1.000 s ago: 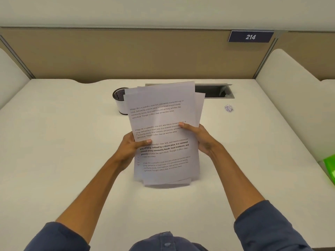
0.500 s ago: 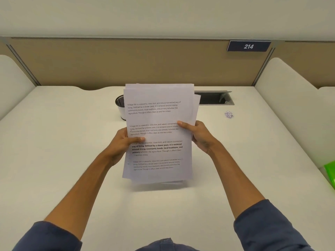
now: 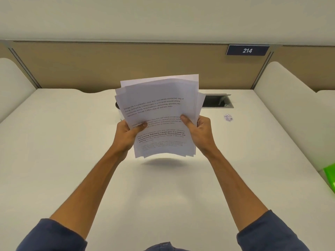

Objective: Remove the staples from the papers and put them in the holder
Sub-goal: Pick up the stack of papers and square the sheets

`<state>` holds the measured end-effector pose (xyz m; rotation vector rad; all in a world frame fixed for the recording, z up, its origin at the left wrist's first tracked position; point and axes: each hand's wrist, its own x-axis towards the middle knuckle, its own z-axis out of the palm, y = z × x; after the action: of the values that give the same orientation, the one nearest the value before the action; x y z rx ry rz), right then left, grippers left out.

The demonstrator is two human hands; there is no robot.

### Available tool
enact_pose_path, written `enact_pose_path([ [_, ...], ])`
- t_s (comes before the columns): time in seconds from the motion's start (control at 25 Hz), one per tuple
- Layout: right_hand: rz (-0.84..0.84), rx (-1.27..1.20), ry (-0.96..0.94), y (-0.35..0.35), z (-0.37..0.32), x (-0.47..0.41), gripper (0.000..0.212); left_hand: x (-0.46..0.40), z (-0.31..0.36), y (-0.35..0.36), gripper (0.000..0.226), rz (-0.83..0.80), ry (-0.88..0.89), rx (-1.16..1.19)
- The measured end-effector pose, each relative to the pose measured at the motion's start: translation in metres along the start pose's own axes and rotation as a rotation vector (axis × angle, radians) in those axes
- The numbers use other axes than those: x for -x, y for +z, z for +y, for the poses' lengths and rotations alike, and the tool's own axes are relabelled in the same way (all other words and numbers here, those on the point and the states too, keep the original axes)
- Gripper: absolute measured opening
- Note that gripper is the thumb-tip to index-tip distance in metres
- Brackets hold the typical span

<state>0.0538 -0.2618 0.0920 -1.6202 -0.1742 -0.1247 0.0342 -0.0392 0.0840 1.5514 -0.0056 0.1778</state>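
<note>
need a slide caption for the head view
Both hands, left hand and right hand, hold a stack of papers above the desk.

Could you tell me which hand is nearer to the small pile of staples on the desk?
Right. The right hand grips the papers' right edge, nearer the staples; the left hand grips their far edge.

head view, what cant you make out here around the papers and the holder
- Holder: head view, mostly hidden behind the papers; contents unseen.
- Fingers of both hands, left and right: behind the sheets; only thumbs show.
- Staples in the papers: none can be told; too small.
- Small pile on the desk: too small to identify.
- Green object: cut off by the right edge.
</note>
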Motion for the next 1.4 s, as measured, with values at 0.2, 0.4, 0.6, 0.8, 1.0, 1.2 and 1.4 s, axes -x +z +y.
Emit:
enact_pose_path([
  [0.2,0.048,-0.059,-0.019,-0.001,-0.002,0.004,0.017,0.000,0.006,-0.001,0.030,-0.006,0.023,0.015],
  [0.4,0.047,-0.051,-0.027,-0.002,-0.009,0.001,0.010,-0.008,0.015,0.004,0.024,-0.027,0.023,-0.045],
  [0.6,0.082,-0.120,-0.047,-0.002,-0.019,-0.005,0.005,-0.016,0.026,0.006,0.023,-0.048,0.062,-0.021],
  [0.8,0.038,-0.056,0.032,0.003,-0.002,0.002,0.011,-0.012,0.003,0.007,0.025,-0.082,-0.047,-0.053],
  [1.0,0.059,-0.079,0.019,0.001,-0.002,0.000,0.009,-0.012,0.003,0.011,0.024,-0.070,-0.036,-0.044],
  [1.2,0.048,-0.093,0.077,0.004,0.010,0.006,0.011,-0.005,-0.009,0.014,0.023,-0.072,-0.081,-0.022],
  [1.4,0.053,-0.147,0.090,0.004,0.016,0.008,0.007,-0.002,-0.014,0.015,0.021,-0.065,-0.106,-0.026],
])
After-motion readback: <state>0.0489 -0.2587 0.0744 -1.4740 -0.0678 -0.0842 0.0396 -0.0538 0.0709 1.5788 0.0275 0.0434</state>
